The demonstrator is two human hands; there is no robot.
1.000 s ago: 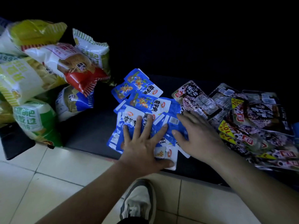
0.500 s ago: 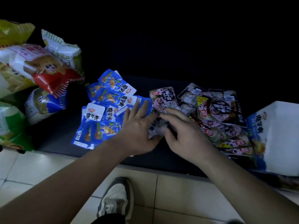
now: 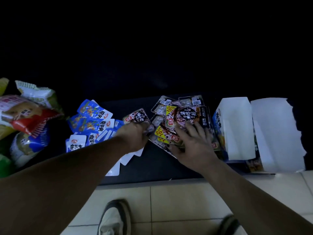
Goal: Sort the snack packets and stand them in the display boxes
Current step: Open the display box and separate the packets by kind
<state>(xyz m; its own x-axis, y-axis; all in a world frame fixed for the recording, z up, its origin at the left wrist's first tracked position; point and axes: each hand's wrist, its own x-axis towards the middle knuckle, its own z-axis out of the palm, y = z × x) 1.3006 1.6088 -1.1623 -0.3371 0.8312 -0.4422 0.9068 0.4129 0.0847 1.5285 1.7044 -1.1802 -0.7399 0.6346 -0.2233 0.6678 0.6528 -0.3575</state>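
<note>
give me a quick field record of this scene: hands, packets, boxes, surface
left hand: closed on a black snack packet
right hand: fingers spread flat on the black packet pile
blue packets: loose heap left of the hands
display boxes: two, white inside, right of the piles, no packets visible in them
large snack bags: far left
surface: dark mat on tiled floor

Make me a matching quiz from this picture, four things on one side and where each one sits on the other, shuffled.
Things:
1. blue packets
2. dark packets
3. display boxes
4. big snack bags

Places:
A. far right
B. far left
C. under the right hand
D. just left of the left hand

Pairs: 1-D, 2-C, 3-A, 4-B
</note>
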